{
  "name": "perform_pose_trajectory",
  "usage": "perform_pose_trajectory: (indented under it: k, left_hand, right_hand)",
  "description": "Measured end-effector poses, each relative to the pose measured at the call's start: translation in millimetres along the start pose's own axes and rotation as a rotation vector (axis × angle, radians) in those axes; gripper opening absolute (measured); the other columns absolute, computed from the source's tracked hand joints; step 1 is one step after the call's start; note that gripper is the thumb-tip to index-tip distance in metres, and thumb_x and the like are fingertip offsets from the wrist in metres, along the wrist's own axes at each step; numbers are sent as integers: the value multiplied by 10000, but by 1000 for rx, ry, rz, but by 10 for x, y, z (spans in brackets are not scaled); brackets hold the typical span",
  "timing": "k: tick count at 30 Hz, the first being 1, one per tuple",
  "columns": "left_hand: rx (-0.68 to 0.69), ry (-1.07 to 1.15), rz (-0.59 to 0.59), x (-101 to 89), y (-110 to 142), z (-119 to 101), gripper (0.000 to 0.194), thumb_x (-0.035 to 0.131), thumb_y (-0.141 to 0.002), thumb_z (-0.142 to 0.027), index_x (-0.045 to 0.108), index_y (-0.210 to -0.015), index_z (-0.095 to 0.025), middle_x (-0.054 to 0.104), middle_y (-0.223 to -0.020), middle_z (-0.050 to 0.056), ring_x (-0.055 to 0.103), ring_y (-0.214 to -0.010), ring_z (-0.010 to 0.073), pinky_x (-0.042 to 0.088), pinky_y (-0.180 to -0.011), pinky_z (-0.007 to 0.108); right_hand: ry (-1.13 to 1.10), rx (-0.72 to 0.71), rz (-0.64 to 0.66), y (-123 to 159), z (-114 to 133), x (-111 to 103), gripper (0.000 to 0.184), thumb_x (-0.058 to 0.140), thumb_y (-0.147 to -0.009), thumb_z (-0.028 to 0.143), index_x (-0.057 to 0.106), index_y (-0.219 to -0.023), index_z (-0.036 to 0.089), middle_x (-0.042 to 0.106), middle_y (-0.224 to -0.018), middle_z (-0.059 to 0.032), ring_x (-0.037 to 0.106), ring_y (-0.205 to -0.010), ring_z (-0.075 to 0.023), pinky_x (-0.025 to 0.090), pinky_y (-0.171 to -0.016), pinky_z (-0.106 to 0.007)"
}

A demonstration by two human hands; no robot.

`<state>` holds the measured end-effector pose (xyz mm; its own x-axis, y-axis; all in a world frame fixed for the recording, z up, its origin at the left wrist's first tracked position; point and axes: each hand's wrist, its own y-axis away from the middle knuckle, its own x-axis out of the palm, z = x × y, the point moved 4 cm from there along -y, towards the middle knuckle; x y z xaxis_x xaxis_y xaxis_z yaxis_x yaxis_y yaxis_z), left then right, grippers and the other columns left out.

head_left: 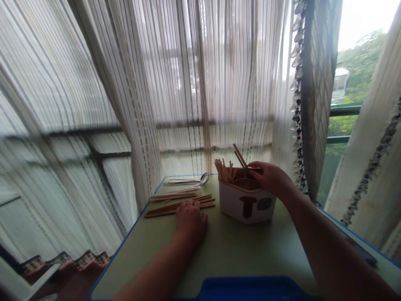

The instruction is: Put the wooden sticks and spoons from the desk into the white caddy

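My right hand [267, 177] is over the right side of a white utensil holder [230, 205] with a brown rim. Its fingers are closed on a pair of brown chopsticks [239, 155], slanting up to the left above the holder. Light wooden chopsticks [222, 169] stand upright in the holder's left part. My left hand [191, 219] lies on the table, its fingers resting over a loose row of brown chopsticks [163, 211], thumb apart to the right. Whether the fingertips pinch any is hard to see.
Beyond that row lie paler chopsticks [175, 194] and a metal slotted spoon [204, 179]. The green table [140, 255] has a blue edge. A blue chair back or tray [247, 288] shows at the near edge, a dark flat object [360, 248] at right. Curtains [219, 83] hang behind.
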<state>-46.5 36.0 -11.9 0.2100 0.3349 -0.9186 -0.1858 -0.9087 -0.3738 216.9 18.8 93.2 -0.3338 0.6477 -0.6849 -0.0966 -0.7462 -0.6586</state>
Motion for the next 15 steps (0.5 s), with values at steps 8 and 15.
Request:
perform_pose_trajectory:
  k: [8, 15]
  left_hand:
    - [55, 23, -21, 5, -2, -8, 261, 455, -763, -359, 576, -920, -190, 560, -969, 89, 482, -953, 246, 330, -814, 374]
    - [46, 19, -9, -23, 2, -4, 254, 440, -769, -348, 577, -918, -194, 556, -972, 86, 479, -961, 243, 321, -828, 376]
  right_hand:
    - [-17, -91, 11, -86, 50, 19, 254, 525, -790, 357, 649, -993, 269, 616, -1075, -29, 581, -877, -176, 437, -728, -266]
    - [-4, -61, 55, -141, 29, 65, 204, 512, -798, 317, 674, -911, 263, 635, -959, -30, 578, -813, -161, 432, -718, -260]
